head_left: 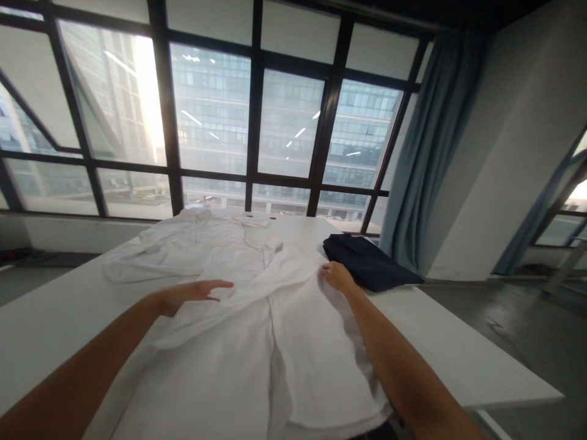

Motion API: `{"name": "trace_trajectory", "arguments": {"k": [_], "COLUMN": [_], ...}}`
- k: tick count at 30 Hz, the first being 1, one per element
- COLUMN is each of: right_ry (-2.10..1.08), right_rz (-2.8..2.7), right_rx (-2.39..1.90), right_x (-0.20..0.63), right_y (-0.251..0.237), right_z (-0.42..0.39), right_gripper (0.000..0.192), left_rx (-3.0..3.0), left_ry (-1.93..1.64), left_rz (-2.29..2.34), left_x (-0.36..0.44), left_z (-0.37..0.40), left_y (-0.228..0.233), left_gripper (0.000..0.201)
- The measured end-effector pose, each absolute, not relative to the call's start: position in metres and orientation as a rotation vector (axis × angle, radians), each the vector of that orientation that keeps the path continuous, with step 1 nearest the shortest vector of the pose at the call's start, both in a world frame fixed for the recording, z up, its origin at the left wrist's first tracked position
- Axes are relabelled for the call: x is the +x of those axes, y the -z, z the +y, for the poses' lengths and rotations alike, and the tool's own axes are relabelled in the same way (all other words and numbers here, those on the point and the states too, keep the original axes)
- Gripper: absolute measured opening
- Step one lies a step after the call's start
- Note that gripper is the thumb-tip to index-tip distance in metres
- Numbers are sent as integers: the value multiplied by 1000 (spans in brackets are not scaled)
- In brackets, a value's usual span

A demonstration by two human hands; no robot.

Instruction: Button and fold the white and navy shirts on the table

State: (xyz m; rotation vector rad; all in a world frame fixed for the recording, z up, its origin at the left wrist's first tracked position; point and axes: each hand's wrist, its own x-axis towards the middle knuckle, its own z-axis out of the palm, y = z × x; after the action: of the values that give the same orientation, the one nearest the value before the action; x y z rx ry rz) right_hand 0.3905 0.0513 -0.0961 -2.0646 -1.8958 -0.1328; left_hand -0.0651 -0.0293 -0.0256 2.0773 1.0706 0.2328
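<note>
A white shirt (220,354) lies spread over the near part of the table, its collar end away from me and its hem hanging toward me. My right hand (338,276) is closed on the shirt's right side, pinching the cloth beside the dark folded garment. On the left, my left hand (195,294) is over the shirt's other side with thumb and fingers apart, the cloth just under it. Whether it touches the cloth I cannot tell. Beyond lies another white shirt (178,244), spread flat with a sleeve out to the left.
The white table (458,348) runs toward the windows, with its right edge past my right arm. A folded navy garment (367,260) lies near that edge. A blue curtain (419,159) hangs beside a pillar at the right.
</note>
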Motion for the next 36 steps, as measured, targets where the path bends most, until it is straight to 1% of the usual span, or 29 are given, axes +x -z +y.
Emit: {"name": "trace_trajectory", "arguments": {"k": [2, 4, 6, 8, 9, 11, 12, 16, 18, 20, 21, 22, 25, 27, 28, 32, 36], "right_ry": [136, 146, 197, 263, 277, 263, 254, 244, 194, 137, 117, 109, 107, 81, 61, 52, -8], "right_rz": [-1861, -1798, -1764, -1833, -1896, -1995, -1998, -1887, -1909, -1979, -2014, -2042, -2050, -2031, -2035, -2039, -1992], "right_rx": [-2101, -2145, -2129, -2024, -1966, -1919, -1942, -2107, -2146, -2167, -2174, -2173, -2129, -2107, -2103, -2108, -2115], "right_x": [391, 392, 392, 390, 389, 387, 385, 384, 387, 391, 393, 394, 393, 389, 387, 384, 393], "right_y": [96, 97, 99, 101, 102, 103, 104, 102, 98, 92, 89, 86, 81, 81, 82, 86, 89], "right_z": [50, 50, 50, 50, 50, 50, 50, 51, 55, 60, 63, 66, 76, 81, 84, 91, 95], "right_gripper": [29, 33, 36, 37, 34, 22, 18, 21, 18, 13, 15, 20, 36, 39, 39, 31, 27], "left_rx": [2065, 1969, 1892, 1873, 1878, 1896, 1905, 1883, 1849, 1909, 1979, 2069, 2334, 2565, 2655, 2744, 2690], "left_ry": [-22, 173, 273, 337, 370, 432, 453, 497, 524, 469, 395, 288, -70, -192, -264, -315, -334], "left_rz": [1077, 1041, 985, 958, 959, 977, 986, 969, 964, 1014, 1058, 1109, 1285, 1444, 1518, 1686, 1811], "left_x": [-65, -63, -60, -57, -56, -55, -56, -61, -63, -58, -50, -39, 22, 75, 102, 187, 223], "left_z": [-30, -32, -33, -33, -34, -34, -35, -36, -31, -19, -9, 4, 48, 79, 93, 148, 196], "left_y": [31, 35, 37, 38, 37, 37, 37, 38, 34, 26, 21, 16, 6, 8, 12, 32, 48], "left_gripper": [77, 90, 101, 100, 98, 96, 96, 101, 94, 75, 63, 55, 52, 44, 41, 37, 38]}}
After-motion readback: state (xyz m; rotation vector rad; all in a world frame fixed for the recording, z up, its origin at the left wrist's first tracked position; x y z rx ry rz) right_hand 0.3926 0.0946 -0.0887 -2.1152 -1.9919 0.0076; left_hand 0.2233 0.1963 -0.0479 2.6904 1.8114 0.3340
